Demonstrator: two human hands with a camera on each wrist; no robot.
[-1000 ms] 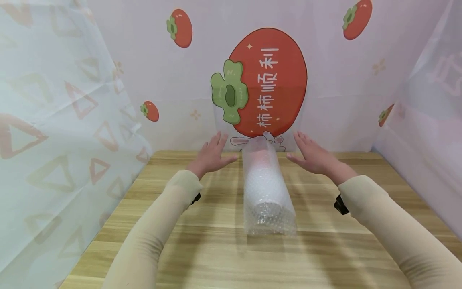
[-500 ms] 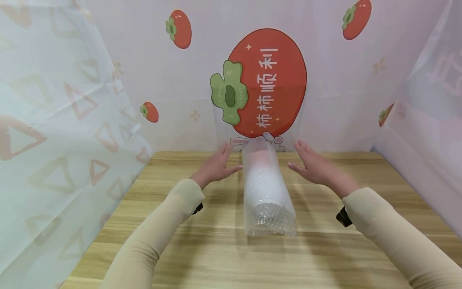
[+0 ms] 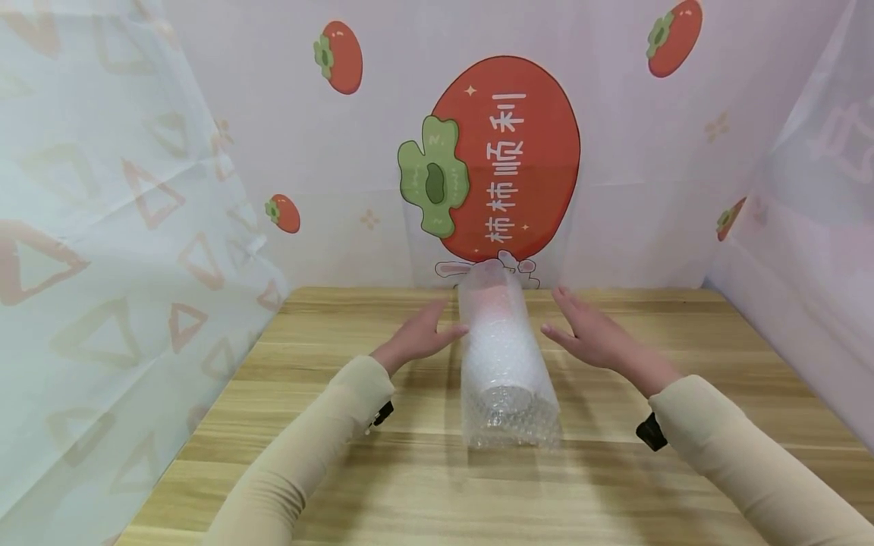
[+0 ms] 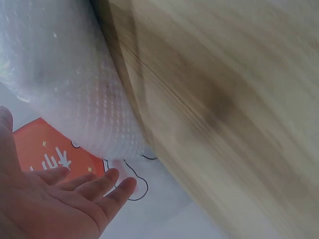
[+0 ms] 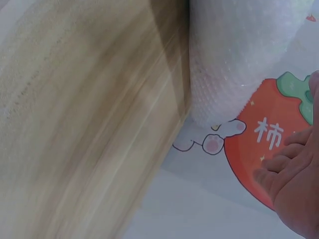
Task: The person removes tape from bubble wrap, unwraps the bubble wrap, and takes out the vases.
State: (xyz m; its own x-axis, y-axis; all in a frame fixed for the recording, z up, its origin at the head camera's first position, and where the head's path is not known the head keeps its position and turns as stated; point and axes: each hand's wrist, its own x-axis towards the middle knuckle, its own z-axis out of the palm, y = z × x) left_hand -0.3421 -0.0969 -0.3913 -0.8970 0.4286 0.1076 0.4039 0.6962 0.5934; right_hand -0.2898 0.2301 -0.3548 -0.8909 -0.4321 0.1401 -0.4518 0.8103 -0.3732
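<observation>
A roll-shaped bundle in bubble wrap (image 3: pixel 504 356) lies lengthwise on the wooden table (image 3: pixel 410 485), with the loose wrap end toward me and a faint pink tint at its far part. My left hand (image 3: pixel 419 334) is at its left side, fingers extended, the thumb tip overlapping the bundle's edge in the head view. On the other side my right hand (image 3: pixel 594 334) has its fingers straight and thumb spread, with a gap to the bundle. Both wrist views show the wrapped bundle (image 4: pixel 70 74) beyond the open palms, and neither hand grips anything.
Behind the table hangs a pale backdrop (image 3: pixel 341 152) printed with a large red persimmon (image 3: pixel 532 152) and smaller ones. Patterned white sheets (image 3: pixel 102 227) close off the left and right sides. A black strap device (image 3: pixel 652 432) sits at the right wrist.
Both hands have come lower and nearer to me along the bundle's sides. The left hand has also shifted right, closer to the bundle. The bundle has stayed in place.
</observation>
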